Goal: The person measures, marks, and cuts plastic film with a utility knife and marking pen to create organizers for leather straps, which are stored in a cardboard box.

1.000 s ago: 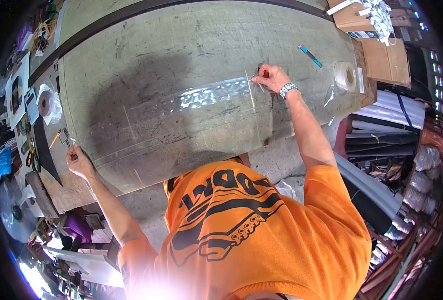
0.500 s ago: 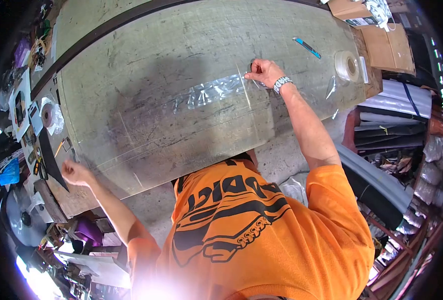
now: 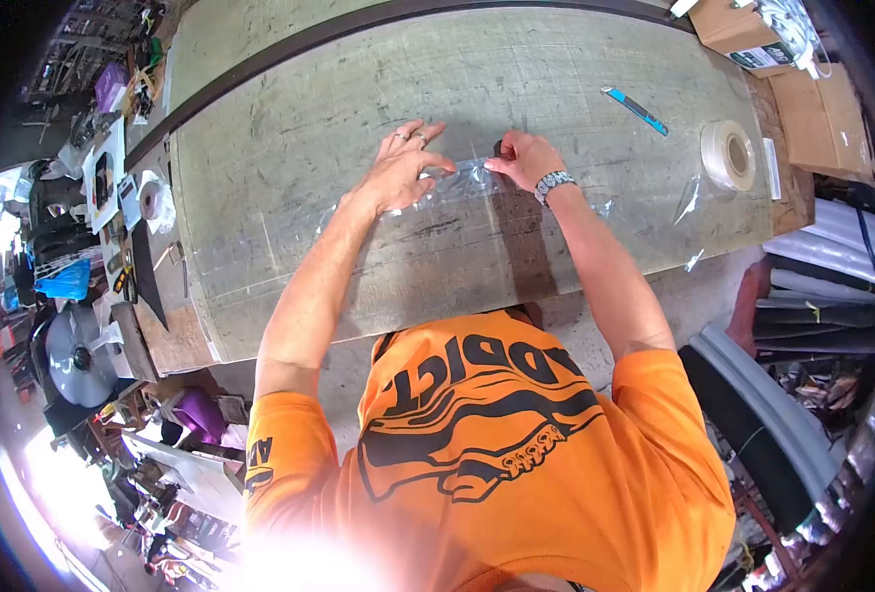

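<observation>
A strip of clear plastic lies on the worn grey tabletop. My left hand is spread over its left part, fingers apart, with a ring on one finger. At the strip's right end, my right hand has thumb and fingers pinched together; whatever is between them is too small to name. A small dark round thing shows beside these fingertips. A metal watch or bracelet is on my right wrist.
To the right are a blue cutter, a roll of clear film or tape and cardboard boxes. A dark bar crosses the table's far side. At the left are another roll and a black piece.
My left hand has moved from the table's left edge up and right to the plastic strip, and its fingers have spread. My right hand stays pinched at the strip's right end. The view has shifted.
</observation>
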